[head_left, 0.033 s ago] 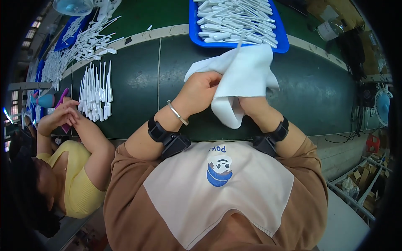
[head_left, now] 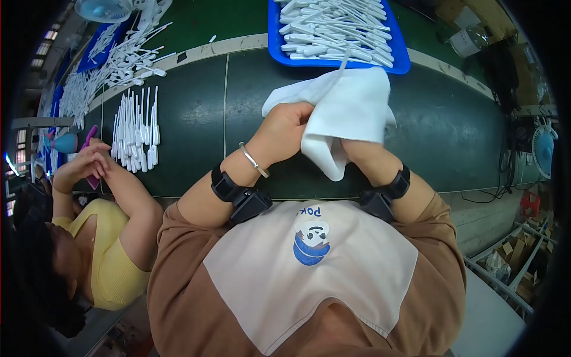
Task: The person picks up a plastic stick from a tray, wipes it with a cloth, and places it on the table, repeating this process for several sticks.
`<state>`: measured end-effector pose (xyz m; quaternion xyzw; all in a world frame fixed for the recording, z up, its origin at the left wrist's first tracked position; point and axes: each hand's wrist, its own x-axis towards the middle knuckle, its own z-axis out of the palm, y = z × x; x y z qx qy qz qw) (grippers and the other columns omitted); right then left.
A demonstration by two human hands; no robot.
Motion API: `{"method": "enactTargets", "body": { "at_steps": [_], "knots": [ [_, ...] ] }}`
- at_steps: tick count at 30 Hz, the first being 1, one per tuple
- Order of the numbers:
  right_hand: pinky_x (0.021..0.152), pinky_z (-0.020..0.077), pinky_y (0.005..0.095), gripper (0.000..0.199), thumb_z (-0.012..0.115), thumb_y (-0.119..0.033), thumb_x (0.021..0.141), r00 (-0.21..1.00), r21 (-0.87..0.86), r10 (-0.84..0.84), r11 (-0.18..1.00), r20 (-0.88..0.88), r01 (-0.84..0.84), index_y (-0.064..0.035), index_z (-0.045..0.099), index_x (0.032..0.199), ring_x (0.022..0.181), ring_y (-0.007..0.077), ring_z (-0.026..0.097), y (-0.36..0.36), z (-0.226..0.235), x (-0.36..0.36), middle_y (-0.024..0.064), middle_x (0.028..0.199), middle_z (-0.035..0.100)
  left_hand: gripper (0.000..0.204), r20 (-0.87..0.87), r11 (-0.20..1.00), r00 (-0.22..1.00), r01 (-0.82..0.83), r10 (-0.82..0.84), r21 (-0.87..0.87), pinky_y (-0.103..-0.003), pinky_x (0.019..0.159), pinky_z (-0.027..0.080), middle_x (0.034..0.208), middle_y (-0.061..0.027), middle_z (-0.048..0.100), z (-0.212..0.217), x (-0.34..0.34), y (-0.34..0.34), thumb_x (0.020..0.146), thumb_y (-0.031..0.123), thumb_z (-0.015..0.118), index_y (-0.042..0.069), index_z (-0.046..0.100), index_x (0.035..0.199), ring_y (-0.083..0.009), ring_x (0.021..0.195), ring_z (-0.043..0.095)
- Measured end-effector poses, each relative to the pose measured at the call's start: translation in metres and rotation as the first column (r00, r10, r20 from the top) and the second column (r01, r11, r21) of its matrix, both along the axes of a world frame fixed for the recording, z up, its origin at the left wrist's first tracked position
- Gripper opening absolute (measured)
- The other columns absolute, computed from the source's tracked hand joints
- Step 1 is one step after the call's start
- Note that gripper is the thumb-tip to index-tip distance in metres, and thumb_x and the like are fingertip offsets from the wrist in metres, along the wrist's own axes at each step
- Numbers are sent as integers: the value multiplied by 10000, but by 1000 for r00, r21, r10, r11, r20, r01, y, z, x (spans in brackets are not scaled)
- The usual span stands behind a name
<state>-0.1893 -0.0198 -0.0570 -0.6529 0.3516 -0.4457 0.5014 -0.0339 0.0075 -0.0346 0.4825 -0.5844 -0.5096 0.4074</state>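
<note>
My left hand (head_left: 281, 132) is closed, its curled fingers pinching a white cloth (head_left: 352, 104) above the green work surface. The cloth drapes over my right hand (head_left: 366, 152), whose fingers are hidden beneath it. A thin pale stem (head_left: 342, 66) shows against the cloth's upper edge; the rest of that piece is covered. Just beyond, a blue tray (head_left: 402, 59) holds a heap of white plastic pieces (head_left: 339, 33) with slim stems and thicker ends, like droppers. A row of similar white pieces (head_left: 135, 134) lies to the left.
At the left, a person in a yellow top (head_left: 122, 256) sits with hands together near a purple item (head_left: 92, 134). More white pieces (head_left: 128, 56) are heaped behind them. A clear jar (head_left: 468, 41) stands far right, with a fan (head_left: 543, 152) and a box-filled rack (head_left: 511, 262) nearer.
My right hand and the cloth's right side have shifted slightly to the right. The thin stem stands out a little more. My left hand has hardly moved.
</note>
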Motion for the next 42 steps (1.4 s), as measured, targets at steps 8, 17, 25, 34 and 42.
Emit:
{"method": "enactTargets", "body": {
  "at_steps": [8, 17, 25, 34, 42],
  "knots": [
    [807, 428, 307, 279, 547, -106, 803, 728, 429, -188, 890, 659, -158, -59, 495, 1073, 943, 181, 501, -36, 1, -26, 78, 1003, 530, 141, 28, 980, 992, 113, -119, 166, -212, 552, 419, 718, -37, 583, 14, -7, 1, 798, 110, 538, -2, 591, 865, -77, 610, 511],
    [856, 415, 329, 438, 545, -257, 814, 792, 361, 30, 879, 609, -311, -82, 391, 1185, 966, 186, 501, -12, 6, -8, 68, 1079, 493, 242, -751, 887, 660, 345, 2, 306, -205, 518, 385, 752, -29, 560, 4, -1, -5, 879, 198, 435, -2, 522, 984, -68, 544, 453],
    [867, 406, 327, 405, 541, -251, 815, 712, 303, 22, 895, 702, -326, -85, 422, 1165, 969, 193, 501, -25, 19, -21, 75, 1080, 500, 250, -856, 730, 516, 573, 32, 372, -199, 454, 325, 624, -16, 489, 7, -4, 2, 895, 233, 395, 14, 514, 927, -65, 465, 387],
    [867, 406, 350, 374, 485, -241, 840, 629, 415, -173, 872, 758, -261, -58, 439, 1164, 967, 230, 512, -50, 41, -54, 121, 1080, 511, 272, -685, 769, 712, 522, -155, 369, -178, 424, 316, 595, -33, 472, 3, -3, -4, 909, 243, 351, 9, 485, 948, -64, 429, 370],
    [793, 454, 318, 313, 475, -193, 845, 803, 415, -238, 910, 546, -13, -46, 460, 1121, 910, 219, 532, -34, 23, -17, 120, 1036, 520, 237, -629, 892, 777, 290, -7, 348, -162, 430, 312, 626, -13, 504, 4, -2, -5, 882, 218, 430, 30, 527, 988, -40, 451, 368]
  ]
}}
